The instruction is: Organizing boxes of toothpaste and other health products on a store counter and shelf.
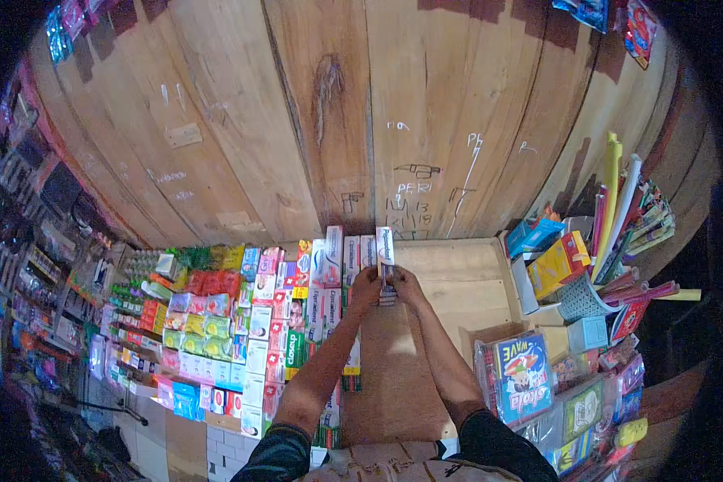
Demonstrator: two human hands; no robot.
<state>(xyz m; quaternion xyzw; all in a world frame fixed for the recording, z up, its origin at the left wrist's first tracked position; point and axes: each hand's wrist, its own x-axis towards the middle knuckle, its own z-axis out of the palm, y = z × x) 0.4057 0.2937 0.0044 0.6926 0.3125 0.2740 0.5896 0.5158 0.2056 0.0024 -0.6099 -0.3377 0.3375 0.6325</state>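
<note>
My left hand (367, 285) and my right hand (405, 285) meet at a white toothpaste box (385, 248), one on each side of its near end. The box points away from me towards the plank wall. Small stacked box ends show between and just below my fingers. Directly left of the box stand more toothpaste boxes (352, 259) in rows. Further left, a green Closeup box (295, 349) lies among rows of red and white boxes (272, 361). My fingers hide part of the held box.
Soap packs (202, 325) and sachets fill the left side. A wooden plank wall (397, 120) with chalk marks rises behind. At right are a blue-grey basket (581, 299) with rolled paper, a yellow box (557, 265) and drawing books (524, 376). Bare wood (470, 277) shows right of my hands.
</note>
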